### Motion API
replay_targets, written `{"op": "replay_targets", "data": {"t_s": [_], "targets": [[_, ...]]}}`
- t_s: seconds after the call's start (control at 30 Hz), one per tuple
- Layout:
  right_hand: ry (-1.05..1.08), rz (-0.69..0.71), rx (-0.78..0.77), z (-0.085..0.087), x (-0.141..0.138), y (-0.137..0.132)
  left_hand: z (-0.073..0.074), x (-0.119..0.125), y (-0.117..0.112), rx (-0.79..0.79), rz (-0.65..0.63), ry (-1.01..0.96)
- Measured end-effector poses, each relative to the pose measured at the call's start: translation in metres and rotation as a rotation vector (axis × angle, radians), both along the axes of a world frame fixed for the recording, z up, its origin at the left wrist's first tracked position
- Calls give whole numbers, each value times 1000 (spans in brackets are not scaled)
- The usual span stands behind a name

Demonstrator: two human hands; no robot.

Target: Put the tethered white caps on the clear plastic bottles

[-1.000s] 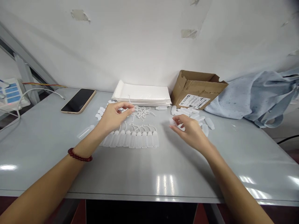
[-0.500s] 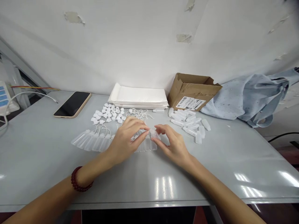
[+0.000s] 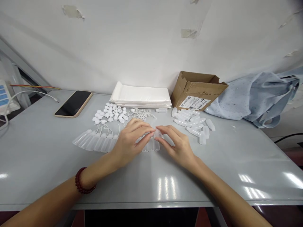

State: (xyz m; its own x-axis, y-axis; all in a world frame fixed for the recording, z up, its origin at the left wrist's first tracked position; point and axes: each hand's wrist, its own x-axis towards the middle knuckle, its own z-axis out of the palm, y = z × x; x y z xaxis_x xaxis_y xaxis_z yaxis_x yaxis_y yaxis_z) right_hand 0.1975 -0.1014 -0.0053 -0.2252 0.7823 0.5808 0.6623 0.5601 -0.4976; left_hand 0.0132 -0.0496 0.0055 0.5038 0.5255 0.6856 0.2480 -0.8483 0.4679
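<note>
Well, the two hands are drawn together at the middle of the table, the left hand (image 3: 131, 140) and the right hand (image 3: 176, 145) curved inward with their fingertips (image 3: 151, 130) meeting. The grip looks closed on a small translucent plastic bottle (image 3: 157, 135), pinched between both sets of fingers and largely hidden by them. Directly beneath the hands lies a short row of similar bottles (image 3: 149, 146), partly covered. To the left of them, a longer row of translucent bottles with white cords (image 3: 94, 142) lies side by side, tilted across the table (image 3: 35, 157). Beyond that row sits a cluster of small white caps (image 3: 109, 113), with a tangle of white cords (image 3: 141, 113) just beside it. To the right, loose bottles (image 3: 190, 121) lie heaped at odd angles, and a single bottle (image 3: 161, 110) lies apart from them. Along the back are a stack of white padded mailers (image 3: 139, 95), a torn-flapped cardboard box (image 3: 197, 90) with a white label, and a crumpled pale blue cloth bag (image 3: 251, 97). A smartphone (image 3: 73, 103) lies face up at far left. A dark red bead bracelet (image 3: 82, 180) circles the left wrist.
</note>
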Motion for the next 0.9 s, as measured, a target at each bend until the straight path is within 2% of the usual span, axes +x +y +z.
{"op": "replay_targets", "data": {"t_s": [0.13, 0.23, 0.33, 0.5, 0.67, 0.9], "targets": [[136, -32, -90, 3, 0, -1, 0, 1, 0, -10, -6, -26], [416, -26, -366, 8, 0, -2, 1, 2, 0, -38, 6, -35], [712, 88, -640, 14, 1, 0, 2, 1, -2, -53, 22, -9], [964, 313, -890, 16, 4, 4, 1, -1, -6, -111, -12, 170], [1060, 395, -991, 15, 2, 4, -1, 1, -6, -101, -33, 198], [1026, 356, -1020, 13, 3, 4, -3, 0, -5, 90, -2, 208]]}}
